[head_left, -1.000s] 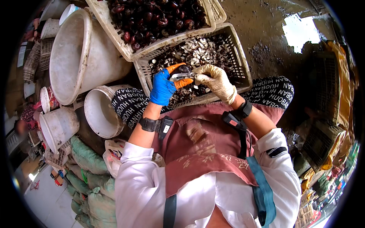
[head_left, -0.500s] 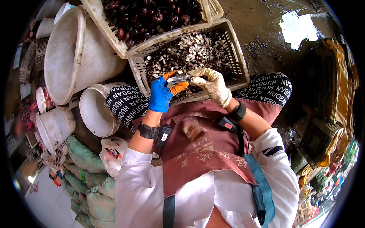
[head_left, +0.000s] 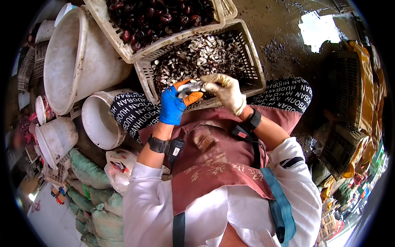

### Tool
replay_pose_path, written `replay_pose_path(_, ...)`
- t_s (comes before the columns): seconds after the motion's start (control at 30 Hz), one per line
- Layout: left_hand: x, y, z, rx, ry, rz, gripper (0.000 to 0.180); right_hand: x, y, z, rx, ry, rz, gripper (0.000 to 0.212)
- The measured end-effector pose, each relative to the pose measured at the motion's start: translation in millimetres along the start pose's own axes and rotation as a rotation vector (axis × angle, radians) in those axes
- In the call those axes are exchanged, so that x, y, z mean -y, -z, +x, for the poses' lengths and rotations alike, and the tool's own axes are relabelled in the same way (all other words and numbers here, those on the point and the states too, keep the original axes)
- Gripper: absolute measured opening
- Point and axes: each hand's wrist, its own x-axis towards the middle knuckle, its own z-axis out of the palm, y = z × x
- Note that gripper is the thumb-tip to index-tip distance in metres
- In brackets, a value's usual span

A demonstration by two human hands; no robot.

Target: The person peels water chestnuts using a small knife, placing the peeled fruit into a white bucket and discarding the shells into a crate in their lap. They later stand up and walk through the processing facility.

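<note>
My left hand (head_left: 173, 106), in a blue glove with orange fingers, is closed around a water chestnut (head_left: 181, 95) that shows pale, peeled flesh and is mostly hidden. My right hand (head_left: 225, 91), in a cream glove, grips a metal peeler (head_left: 192, 87), whose blade lies against or just over the chestnut. Below both hands is an off-white slotted crate (head_left: 256, 68) holding pale and dark brown peelings (head_left: 201, 55). Beyond it, a second crate (head_left: 177, 33) is filled with dark red-brown, unpeeled water chestnuts (head_left: 158, 18).
On the left lie a large whitish tub (head_left: 61, 61), a white bucket (head_left: 101, 119) and another tipped bucket (head_left: 57, 138). Green sacks (head_left: 92, 168) are piled behind a plastic bag (head_left: 119, 168). Dark crates (head_left: 343, 148) stand at right beside wet floor (head_left: 284, 24).
The view has shifted slightly. My right hand has turned a little, and the peeler sits at a new angle over the chestnut, showing more of its pale flesh.
</note>
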Motion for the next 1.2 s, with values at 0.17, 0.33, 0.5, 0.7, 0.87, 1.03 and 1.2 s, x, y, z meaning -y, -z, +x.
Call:
replay_pose_path(0.17, -5, -7, -4, -0.005, -0.101, 0.241, 0.037, -41, 59, 20, -0.21, -0.086, -0.306, 0.014)
replay_pose_path(0.33, 15, 1, 5, -0.031, -0.184, 0.332, 0.042, -2, -1, -9, 0.022, 0.067, -0.037, 0.014)
replay_pose_path(0.5, 6, -8, -4, -0.083, -0.172, 0.414, 0.042, -28, 49, 18, -0.196, -0.215, -0.12, 0.015)
replay_pose_path(0.7, 11, -5, -2, -0.025, -0.231, 0.349, 0.039, 5, 3, 0, 0.005, -0.004, -0.039, 0.014)
replay_pose_path(0.87, 0, -7, -3, -0.036, -0.032, -0.032, 0.042, -18, 55, 20, -0.203, -0.098, -0.085, 0.017)
replay_pose_path(1.03, 3, -7, 1, -0.059, -0.136, 0.069, 0.043, 9, -1, -10, -0.016, 0.182, -0.101, 0.017)
replay_pose_path(1.2, -5, -9, -10, -0.003, -0.056, 0.048, 0.044, -30, 61, 18, -0.192, -0.011, -0.229, 0.018)
